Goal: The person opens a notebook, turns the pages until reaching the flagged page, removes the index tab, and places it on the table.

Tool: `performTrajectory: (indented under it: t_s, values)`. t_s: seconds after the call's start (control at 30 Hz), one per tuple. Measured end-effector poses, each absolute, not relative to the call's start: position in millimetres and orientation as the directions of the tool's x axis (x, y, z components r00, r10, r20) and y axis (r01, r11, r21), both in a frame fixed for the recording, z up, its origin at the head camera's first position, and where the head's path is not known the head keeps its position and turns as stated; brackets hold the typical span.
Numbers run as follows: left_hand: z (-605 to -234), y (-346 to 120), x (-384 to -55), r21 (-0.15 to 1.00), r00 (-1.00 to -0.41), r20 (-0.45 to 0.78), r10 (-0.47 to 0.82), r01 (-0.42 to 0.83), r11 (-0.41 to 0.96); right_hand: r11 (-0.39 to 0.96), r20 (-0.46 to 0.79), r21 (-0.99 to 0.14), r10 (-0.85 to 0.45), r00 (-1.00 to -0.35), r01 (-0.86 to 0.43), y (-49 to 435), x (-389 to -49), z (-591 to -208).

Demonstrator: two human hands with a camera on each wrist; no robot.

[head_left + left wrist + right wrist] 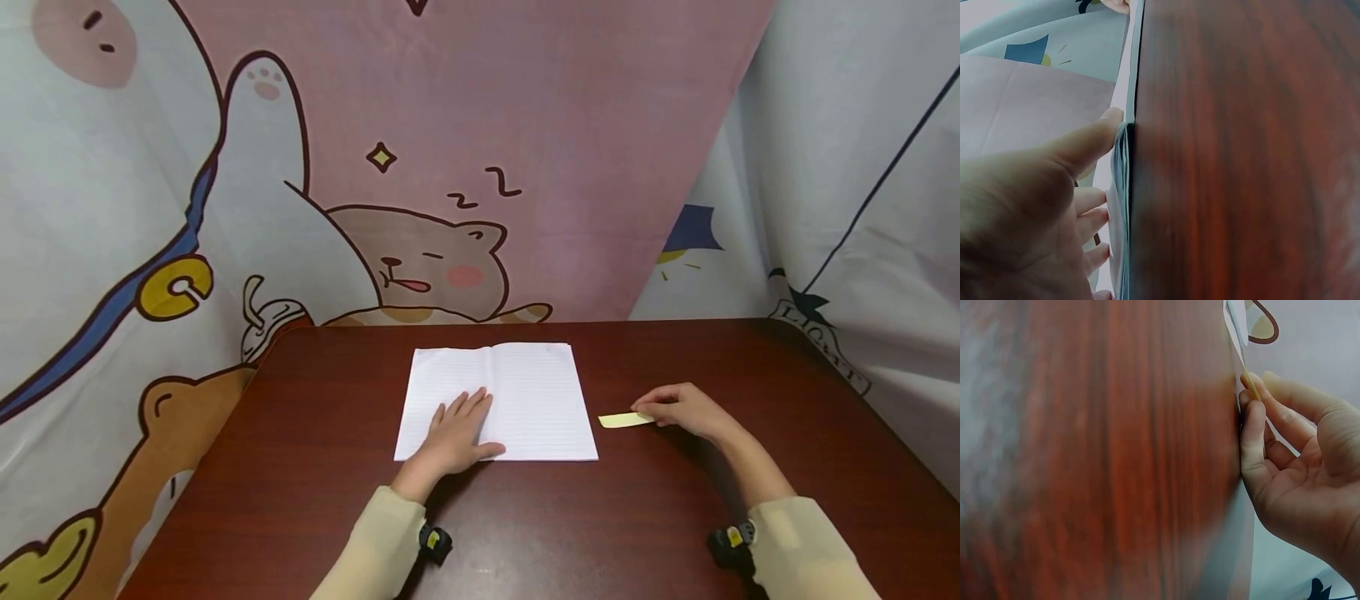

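Note:
An open notebook (536,400) with lined white pages lies on the brown table. My left hand (459,435) rests on its left page with fingers spread, the thumb reaching across the fold near the bottom edge. To the right of the notebook, my right hand (686,410) pinches one end of a pale yellow paper strip (622,420) between thumb and fingers. The strip's other end points left, beside the right page's edge. In the right wrist view the strip (1252,386) shows edge-on at the fingertips. The left wrist view shows the notebook's layered pages (1121,206) from the side.
The dark brown table (585,525) extends around the notebook. Behind it hangs a cloth (600,150) printed with cartoon animals, which also runs along the left and right sides. Each wrist carries a small black camera, the left one (435,543) below the sleeve cuff.

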State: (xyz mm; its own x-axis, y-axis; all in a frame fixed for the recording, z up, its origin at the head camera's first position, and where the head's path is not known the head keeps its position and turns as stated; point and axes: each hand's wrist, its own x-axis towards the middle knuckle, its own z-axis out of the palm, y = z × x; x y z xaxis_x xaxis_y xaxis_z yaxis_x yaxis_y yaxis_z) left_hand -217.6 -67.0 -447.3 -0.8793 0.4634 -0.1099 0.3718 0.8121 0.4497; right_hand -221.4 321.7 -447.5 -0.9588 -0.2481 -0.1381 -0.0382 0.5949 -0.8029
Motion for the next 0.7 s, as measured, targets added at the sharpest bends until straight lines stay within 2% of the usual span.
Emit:
performTrajectory:
  t_s: [0.33, 0.7]
  values:
    - [-449.2, -78.3, -227.0, 0.489, -0.911, 0.039, 0.411, 0.376, 0.787, 0.580, -0.151, -0.814, -0.166, -0.975, 0.027, 320.6, -222.6, -447.9]
    - [-441.8, -109.9, -228.9, 0.577, -0.960, 0.035, 0.278, 0.246, 0.779, 0.573, -0.114, -0.819, -0.126, -0.986, 0.022, 319.1, -219.2, -442.0]
